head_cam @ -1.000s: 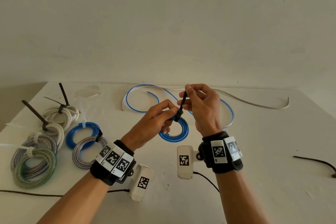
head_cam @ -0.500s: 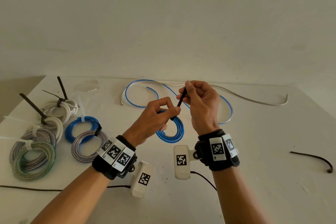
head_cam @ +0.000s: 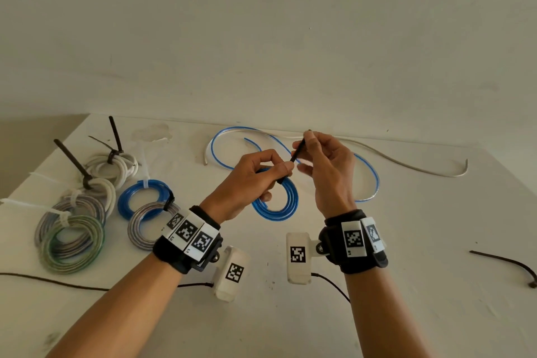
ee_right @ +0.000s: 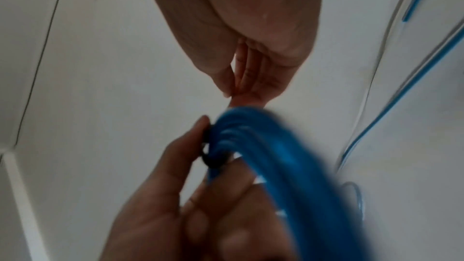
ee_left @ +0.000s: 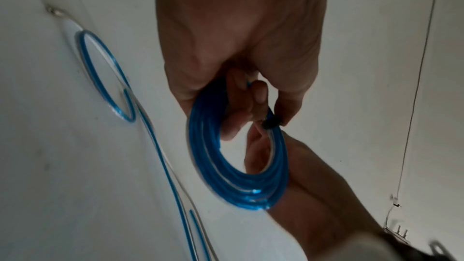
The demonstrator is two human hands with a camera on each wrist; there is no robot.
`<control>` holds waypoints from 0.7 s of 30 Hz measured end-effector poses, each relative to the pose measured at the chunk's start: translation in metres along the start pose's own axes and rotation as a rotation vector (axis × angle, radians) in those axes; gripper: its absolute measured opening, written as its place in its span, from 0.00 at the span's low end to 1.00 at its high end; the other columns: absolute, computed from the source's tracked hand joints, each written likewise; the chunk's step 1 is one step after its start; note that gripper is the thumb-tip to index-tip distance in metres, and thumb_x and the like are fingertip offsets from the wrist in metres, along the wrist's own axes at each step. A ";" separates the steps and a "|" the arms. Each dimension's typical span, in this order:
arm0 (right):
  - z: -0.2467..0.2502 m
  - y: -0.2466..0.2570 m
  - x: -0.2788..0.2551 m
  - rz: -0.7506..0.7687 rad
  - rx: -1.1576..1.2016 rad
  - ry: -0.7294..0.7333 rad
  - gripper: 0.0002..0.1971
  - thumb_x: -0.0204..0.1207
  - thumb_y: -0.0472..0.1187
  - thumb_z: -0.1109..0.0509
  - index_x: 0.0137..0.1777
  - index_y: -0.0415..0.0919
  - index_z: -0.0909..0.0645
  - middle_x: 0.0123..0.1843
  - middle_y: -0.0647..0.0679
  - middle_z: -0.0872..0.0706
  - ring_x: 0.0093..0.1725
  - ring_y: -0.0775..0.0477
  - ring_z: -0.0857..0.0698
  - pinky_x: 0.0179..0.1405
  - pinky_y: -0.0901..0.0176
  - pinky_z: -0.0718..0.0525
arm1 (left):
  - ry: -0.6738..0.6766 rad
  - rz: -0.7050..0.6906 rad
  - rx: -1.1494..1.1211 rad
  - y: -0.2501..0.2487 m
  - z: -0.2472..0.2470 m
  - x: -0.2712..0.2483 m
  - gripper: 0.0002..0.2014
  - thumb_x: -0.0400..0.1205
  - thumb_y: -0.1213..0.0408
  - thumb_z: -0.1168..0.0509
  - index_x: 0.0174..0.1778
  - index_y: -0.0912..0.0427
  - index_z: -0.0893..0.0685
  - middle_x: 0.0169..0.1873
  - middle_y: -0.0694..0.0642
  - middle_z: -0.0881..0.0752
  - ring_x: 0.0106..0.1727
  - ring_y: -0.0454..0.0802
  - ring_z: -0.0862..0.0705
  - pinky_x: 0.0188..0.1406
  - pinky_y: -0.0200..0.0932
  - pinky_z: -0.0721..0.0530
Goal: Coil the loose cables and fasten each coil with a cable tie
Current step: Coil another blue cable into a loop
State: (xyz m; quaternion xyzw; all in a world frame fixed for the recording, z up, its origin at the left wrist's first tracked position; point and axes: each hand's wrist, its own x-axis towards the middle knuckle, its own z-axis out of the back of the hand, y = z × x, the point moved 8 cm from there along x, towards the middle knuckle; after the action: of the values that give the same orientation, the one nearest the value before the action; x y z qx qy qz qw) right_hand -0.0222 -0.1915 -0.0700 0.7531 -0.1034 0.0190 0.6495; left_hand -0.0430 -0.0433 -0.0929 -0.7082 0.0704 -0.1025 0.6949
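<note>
I hold a blue cable coil (head_cam: 286,200) above the white table (head_cam: 406,241). My left hand (head_cam: 255,177) pinches the coil where a black cable tie (head_cam: 296,152) wraps it; the tie's head (ee_left: 270,124) sits at my fingertips. My right hand (head_cam: 322,160) pinches the tie's free tail and holds it up and to the right. In the right wrist view the tie loop (ee_right: 213,158) hugs the blurred blue coil (ee_right: 276,156). A loose blue-and-white cable (head_cam: 369,180) snakes across the table behind my hands.
Several tied coils (head_cam: 72,241) lie at the left, white, blue (head_cam: 145,195) and grey, with tie tails sticking up. A spare black cable tie (head_cam: 505,264) lies at the right. A thin black wire (head_cam: 58,282) runs along the near left. A wall stands behind the table.
My right hand has drawn the tie's tail further up and to the right. The left hand keeps its pinch on the coil at the tie's head.
</note>
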 end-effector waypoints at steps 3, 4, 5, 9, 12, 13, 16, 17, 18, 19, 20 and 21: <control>-0.020 -0.008 -0.009 -0.057 -0.269 0.260 0.17 0.84 0.53 0.30 0.56 0.40 0.10 0.47 0.43 0.06 0.39 0.51 0.13 0.34 0.61 0.18 | -0.171 -0.003 -0.068 -0.003 0.028 0.001 0.14 0.87 0.56 0.33 0.41 0.62 0.16 0.33 0.63 0.25 0.24 0.44 0.34 0.27 0.41 0.26; -0.027 -0.009 -0.013 -0.064 -0.327 0.352 0.16 0.83 0.53 0.29 0.55 0.41 0.09 0.46 0.43 0.06 0.37 0.52 0.17 0.32 0.62 0.21 | -0.219 0.003 -0.084 -0.002 0.036 0.001 0.14 0.87 0.55 0.33 0.39 0.60 0.16 0.31 0.60 0.27 0.23 0.44 0.35 0.26 0.42 0.26; -0.031 -0.011 -0.016 -0.067 -0.362 0.412 0.13 0.83 0.51 0.27 0.54 0.42 0.09 0.45 0.43 0.06 0.35 0.54 0.20 0.31 0.63 0.24 | -0.259 0.011 -0.101 0.000 0.042 0.000 0.14 0.87 0.55 0.32 0.37 0.58 0.16 0.29 0.57 0.27 0.22 0.44 0.35 0.26 0.43 0.26; -0.050 -0.010 -0.027 0.007 -0.341 0.351 0.05 0.83 0.39 0.25 0.52 0.39 0.09 0.39 0.46 0.06 0.29 0.61 0.19 0.30 0.64 0.22 | -0.396 0.002 0.018 -0.004 0.064 -0.017 0.16 0.85 0.47 0.32 0.49 0.59 0.17 0.35 0.51 0.17 0.30 0.45 0.21 0.38 0.46 0.18; -0.077 0.001 -0.040 0.112 -0.302 0.281 0.02 0.80 0.36 0.23 0.50 0.42 0.09 0.40 0.46 0.06 0.33 0.58 0.12 0.29 0.64 0.16 | -0.595 -0.012 0.282 -0.015 0.091 -0.042 0.30 0.77 0.33 0.31 0.63 0.53 0.22 0.57 0.48 0.18 0.55 0.42 0.16 0.52 0.42 0.15; -0.089 0.004 -0.047 0.156 -0.301 0.291 0.03 0.79 0.36 0.22 0.50 0.42 0.10 0.41 0.46 0.07 0.35 0.56 0.11 0.29 0.63 0.15 | -0.614 -0.003 0.259 -0.019 0.096 -0.053 0.35 0.73 0.29 0.30 0.64 0.53 0.23 0.60 0.48 0.18 0.57 0.44 0.15 0.52 0.45 0.12; -0.125 0.007 -0.068 0.254 -0.387 0.450 0.05 0.77 0.32 0.23 0.50 0.41 0.09 0.41 0.48 0.07 0.39 0.48 0.09 0.35 0.52 0.10 | -0.458 0.045 -0.010 -0.019 0.097 -0.078 0.28 0.77 0.44 0.25 0.65 0.59 0.19 0.61 0.56 0.14 0.56 0.53 0.09 0.49 0.54 0.07; -0.135 0.007 -0.074 0.252 -0.401 0.515 0.07 0.76 0.30 0.24 0.49 0.41 0.09 0.40 0.48 0.07 0.38 0.45 0.09 0.36 0.49 0.10 | -0.392 0.037 -0.056 -0.024 0.098 -0.087 0.21 0.81 0.53 0.27 0.64 0.63 0.17 0.58 0.60 0.12 0.55 0.56 0.09 0.48 0.55 0.07; -0.142 0.009 -0.078 0.246 -0.378 0.545 0.08 0.76 0.29 0.25 0.49 0.41 0.09 0.38 0.48 0.08 0.35 0.44 0.10 0.34 0.49 0.11 | -0.345 0.028 -0.067 -0.031 0.102 -0.097 0.15 0.84 0.60 0.30 0.62 0.66 0.16 0.56 0.64 0.11 0.53 0.59 0.09 0.48 0.55 0.07; -0.146 0.011 -0.082 0.242 -0.342 0.532 0.07 0.77 0.30 0.25 0.48 0.41 0.09 0.37 0.49 0.08 0.32 0.46 0.11 0.32 0.51 0.13 | -0.323 0.026 -0.055 -0.037 0.109 -0.106 0.12 0.86 0.64 0.32 0.61 0.68 0.15 0.54 0.67 0.10 0.52 0.62 0.08 0.48 0.56 0.07; -0.146 0.015 -0.086 0.275 -0.328 0.467 0.04 0.78 0.33 0.24 0.48 0.43 0.10 0.35 0.51 0.09 0.30 0.50 0.13 0.31 0.54 0.14 | -0.324 0.030 -0.023 -0.040 0.119 -0.114 0.11 0.87 0.65 0.34 0.61 0.67 0.14 0.53 0.68 0.09 0.52 0.62 0.08 0.47 0.57 0.07; -0.145 0.020 -0.090 0.355 -0.361 0.372 0.02 0.79 0.38 0.23 0.48 0.45 0.12 0.35 0.53 0.11 0.29 0.54 0.15 0.31 0.58 0.16 | -0.333 0.044 0.037 -0.043 0.130 -0.121 0.09 0.87 0.66 0.34 0.59 0.65 0.13 0.52 0.66 0.09 0.51 0.61 0.08 0.47 0.57 0.07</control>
State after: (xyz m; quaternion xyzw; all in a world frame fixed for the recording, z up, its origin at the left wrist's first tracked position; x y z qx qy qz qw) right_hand -0.0981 -0.0404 -0.0421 0.5794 -0.1144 0.2512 0.7669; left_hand -0.1305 0.1136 -0.0575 -0.7009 -0.0318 0.0302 0.7119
